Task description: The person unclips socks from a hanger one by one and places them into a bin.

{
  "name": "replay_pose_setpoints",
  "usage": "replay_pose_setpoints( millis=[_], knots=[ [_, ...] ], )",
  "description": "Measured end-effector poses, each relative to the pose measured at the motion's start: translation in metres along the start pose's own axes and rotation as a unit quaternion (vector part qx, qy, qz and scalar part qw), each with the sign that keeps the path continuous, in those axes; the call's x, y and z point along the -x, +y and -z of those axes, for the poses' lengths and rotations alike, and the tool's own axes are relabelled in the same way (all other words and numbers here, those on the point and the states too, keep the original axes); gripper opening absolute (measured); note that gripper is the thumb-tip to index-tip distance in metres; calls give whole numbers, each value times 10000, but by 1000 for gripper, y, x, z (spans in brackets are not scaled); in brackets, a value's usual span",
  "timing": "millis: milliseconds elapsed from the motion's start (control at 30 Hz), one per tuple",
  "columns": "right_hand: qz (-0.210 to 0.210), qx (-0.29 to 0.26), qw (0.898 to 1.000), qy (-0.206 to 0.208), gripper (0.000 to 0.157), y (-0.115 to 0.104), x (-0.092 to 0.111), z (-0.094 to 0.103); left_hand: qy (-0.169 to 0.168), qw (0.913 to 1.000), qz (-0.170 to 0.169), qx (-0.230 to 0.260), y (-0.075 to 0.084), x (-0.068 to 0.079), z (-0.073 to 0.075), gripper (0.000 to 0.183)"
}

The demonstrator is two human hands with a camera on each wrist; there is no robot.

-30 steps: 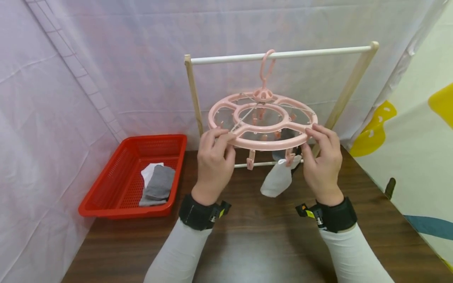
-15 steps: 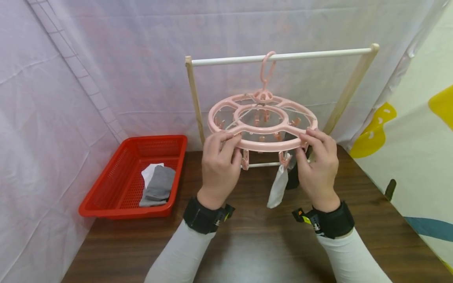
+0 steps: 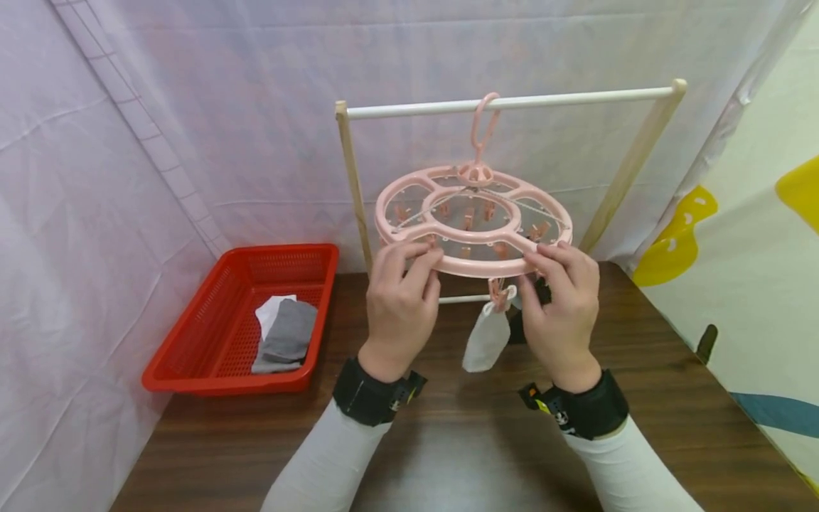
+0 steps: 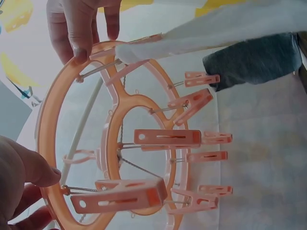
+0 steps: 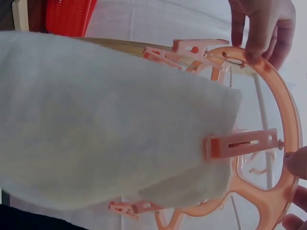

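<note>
A pink round clip hanger (image 3: 483, 268) hangs by its hook from a white bar. My left hand (image 3: 403, 306) pinches its near rim on the left, thumb below and fingers above. On the right of the same rim, my right hand (image 3: 563, 313) grips it likewise. Between the hands a white sock (image 3: 488, 341) dangles from one pink clip (image 5: 242, 143); it fills much of the right wrist view. Farther back, a dark grey sock (image 4: 254, 62) is held by another clip (image 4: 201, 78), mostly hidden behind the right hand in the head view. Several other clips hang bare.
The rack's white bar (image 3: 576, 99) runs between wooden posts behind the hanger. On the left stands a red basket (image 3: 160, 366) with folded grey cloth (image 3: 291, 331) and a white piece (image 3: 267, 313) in it. White curtains enclose the brown table (image 3: 435, 455).
The hanger's near side has turned leftward, carrying the white sock and its clip left. My right hand has shifted left along with it; my left hand has moved slightly right.
</note>
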State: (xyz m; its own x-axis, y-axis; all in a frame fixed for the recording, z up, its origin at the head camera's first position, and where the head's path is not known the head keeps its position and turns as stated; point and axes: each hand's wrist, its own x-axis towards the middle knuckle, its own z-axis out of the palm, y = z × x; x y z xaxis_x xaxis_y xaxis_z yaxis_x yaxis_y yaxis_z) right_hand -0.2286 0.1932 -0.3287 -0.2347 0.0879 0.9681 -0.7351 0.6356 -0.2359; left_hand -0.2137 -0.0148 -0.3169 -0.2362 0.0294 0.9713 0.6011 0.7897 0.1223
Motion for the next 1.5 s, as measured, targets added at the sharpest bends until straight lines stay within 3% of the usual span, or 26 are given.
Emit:
replay_pose_setpoints(
  millis=[467,733,1500],
  knots=[
    [391,155,9991,80,16,-10,4,-5,-235,9989,-387,-116,11,4,-4,21],
    [528,170,9984,58,16,-13,4,-7,-158,9990,-337,-250,11,3,-2,21],
    [288,1,9994,-187,19,2,0,0,-178,9990,-8,404,-6,0,-1,23]
  ],
)
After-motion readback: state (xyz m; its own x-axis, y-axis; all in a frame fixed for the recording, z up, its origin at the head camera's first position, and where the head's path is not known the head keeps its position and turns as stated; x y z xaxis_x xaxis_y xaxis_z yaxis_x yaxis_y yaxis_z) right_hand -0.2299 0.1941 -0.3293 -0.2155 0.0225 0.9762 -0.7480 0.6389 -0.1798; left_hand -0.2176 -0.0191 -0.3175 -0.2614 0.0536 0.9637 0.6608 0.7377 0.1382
